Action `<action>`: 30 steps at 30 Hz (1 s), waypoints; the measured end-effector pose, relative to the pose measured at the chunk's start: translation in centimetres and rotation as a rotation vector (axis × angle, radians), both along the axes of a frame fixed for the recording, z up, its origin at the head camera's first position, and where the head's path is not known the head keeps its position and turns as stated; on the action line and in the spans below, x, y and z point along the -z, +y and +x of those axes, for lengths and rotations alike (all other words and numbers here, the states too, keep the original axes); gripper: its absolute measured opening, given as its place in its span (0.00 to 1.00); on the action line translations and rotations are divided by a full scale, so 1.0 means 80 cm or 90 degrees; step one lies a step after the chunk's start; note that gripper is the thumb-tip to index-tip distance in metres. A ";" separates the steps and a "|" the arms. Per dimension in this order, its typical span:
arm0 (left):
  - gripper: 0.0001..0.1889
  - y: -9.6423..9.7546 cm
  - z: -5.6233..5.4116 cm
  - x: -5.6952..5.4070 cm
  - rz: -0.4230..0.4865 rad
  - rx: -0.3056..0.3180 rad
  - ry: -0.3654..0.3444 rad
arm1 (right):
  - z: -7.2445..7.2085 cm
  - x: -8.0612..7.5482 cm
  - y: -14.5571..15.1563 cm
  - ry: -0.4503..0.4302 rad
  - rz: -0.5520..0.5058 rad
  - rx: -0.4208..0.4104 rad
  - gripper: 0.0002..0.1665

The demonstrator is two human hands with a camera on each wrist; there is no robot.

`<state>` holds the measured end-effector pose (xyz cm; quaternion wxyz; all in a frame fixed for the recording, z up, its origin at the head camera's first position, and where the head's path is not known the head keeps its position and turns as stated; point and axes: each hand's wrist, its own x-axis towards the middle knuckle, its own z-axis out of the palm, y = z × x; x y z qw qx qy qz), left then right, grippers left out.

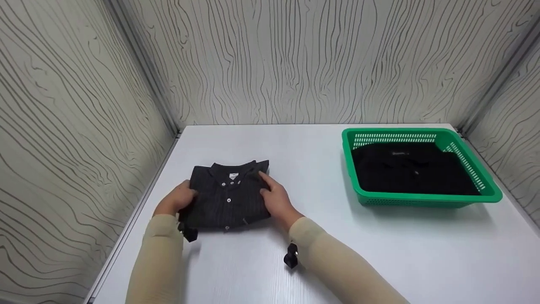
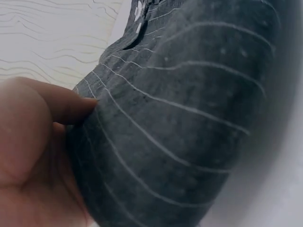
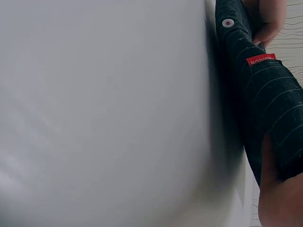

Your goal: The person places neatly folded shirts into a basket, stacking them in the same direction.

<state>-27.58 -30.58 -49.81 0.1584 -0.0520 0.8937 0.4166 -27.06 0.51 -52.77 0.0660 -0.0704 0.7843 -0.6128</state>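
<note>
A dark pinstriped button-up shirt [image 1: 211, 202], folded into a rough rectangle, is at the left of the table with its collar toward the back wall. My left hand [image 1: 180, 197] grips its left edge, thumb on top; the left wrist view shows the thumb pressed on the striped cloth [image 2: 156, 109]. On the opposite side my right hand [image 1: 277, 199] holds the right edge, thumb and a finger over the top. In the right wrist view the shirt's front edge shows a white button [image 3: 227, 23] and a small red tag [image 3: 261, 59]. The fingers underneath are hidden.
A green plastic basket [image 1: 422, 197] stands at the right of the white table [image 1: 303, 169], with a folded black garment [image 1: 415, 173] inside. Wood-grain-patterned panels [image 1: 295, 63] enclose the table at the back and both sides.
</note>
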 end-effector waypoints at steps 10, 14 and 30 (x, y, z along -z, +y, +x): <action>0.24 0.019 -0.015 -0.017 -0.026 0.027 0.066 | -0.009 -0.017 0.030 0.003 -0.008 0.025 0.34; 0.24 0.029 -0.020 -0.025 -0.012 0.032 0.085 | -0.014 -0.029 0.042 -0.002 -0.008 0.034 0.33; 0.24 0.082 -0.022 -0.054 -0.026 0.015 0.139 | -0.011 -0.081 0.091 0.055 0.010 0.052 0.32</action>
